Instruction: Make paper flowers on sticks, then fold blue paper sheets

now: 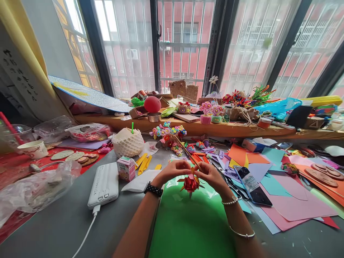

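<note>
A folded paper flower (190, 184), red with orange and yellow points, is held just above a green mat (188, 222). My left hand (178, 171), with a black watch on its wrist, pinches the flower's upper left side. On the other side my right hand (210, 176) has its thumb and fingers closed on the flower's top edge. A thin brown stick (186, 150) slants from the bunch of small colourful flowers (169, 133) down to my right fingers; whether they grip it I cannot tell.
Left of the mat lie a white power bank (104, 184) with a cable, a small pink carton (126, 169) and yellow paper strips (144, 164). To the right are a phone (252, 185), scissors and coloured paper sheets (298, 200). A cluttered windowsill (228, 129) runs behind.
</note>
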